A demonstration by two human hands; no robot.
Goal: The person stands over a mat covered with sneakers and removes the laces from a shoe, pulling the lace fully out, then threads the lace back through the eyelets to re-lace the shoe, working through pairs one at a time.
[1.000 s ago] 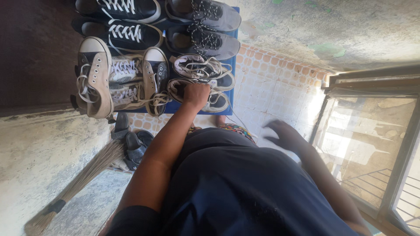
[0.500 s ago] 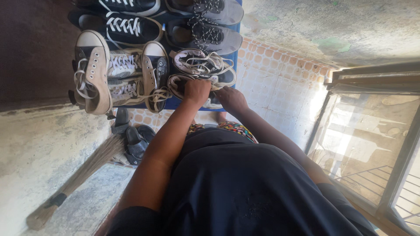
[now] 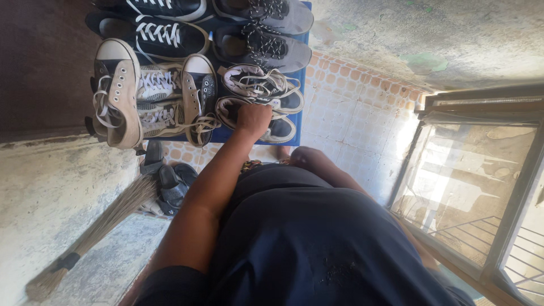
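My left hand (image 3: 253, 118) is closed on the heel end of a black-and-white sneaker (image 3: 279, 129). The sneaker lies at the near edge of a blue surface (image 3: 225, 136) that holds several shoes. Its matching sneaker (image 3: 262, 86) lies just beyond it. My right hand (image 3: 306, 156) is drawn back near my waist, apart from the shoes, and its fingers are hidden from view. My dark blue shirt fills the bottom of the view.
Beige high-top sneakers (image 3: 120, 90) lie to the left, with black lace-up sneakers (image 3: 153, 35) and grey sneakers (image 3: 262, 48) beyond. Black sandals (image 3: 169, 184) and a broom (image 3: 96, 232) rest against the left wall. A framed window with bars (image 3: 481, 187) stands at right on the tiled floor.
My right hand came in from the right, touched the sneaker beside my left hand, then drew back toward my body. My left hand has stayed on the sneaker.
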